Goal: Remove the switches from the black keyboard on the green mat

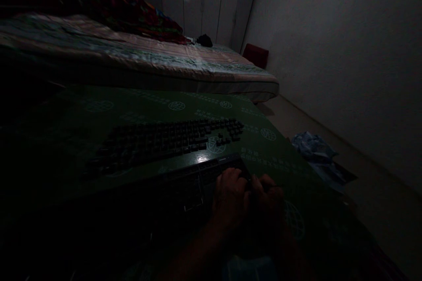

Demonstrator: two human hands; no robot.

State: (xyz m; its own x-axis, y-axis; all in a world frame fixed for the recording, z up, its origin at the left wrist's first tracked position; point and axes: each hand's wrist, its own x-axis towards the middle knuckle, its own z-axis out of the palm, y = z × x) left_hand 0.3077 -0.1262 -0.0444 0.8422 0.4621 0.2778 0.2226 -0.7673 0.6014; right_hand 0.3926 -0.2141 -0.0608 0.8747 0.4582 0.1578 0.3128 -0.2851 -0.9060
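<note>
Over the keyboard (198, 175) end, left hand (231, 197) against right hand (268, 199), fingers curled, each grip indiscernible.

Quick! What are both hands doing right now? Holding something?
Left hand: curled on the right end of the dark keyboard; any hold too dark to tell.
Right hand: curled beside it at the keyboard's corner; cannot be told.

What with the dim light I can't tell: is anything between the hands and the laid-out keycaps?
Nothing visible. The left hand and right hand rest on the dark keyboard; past its edge only green mat lies before the keycaps, though darkness may hide small things.
</note>
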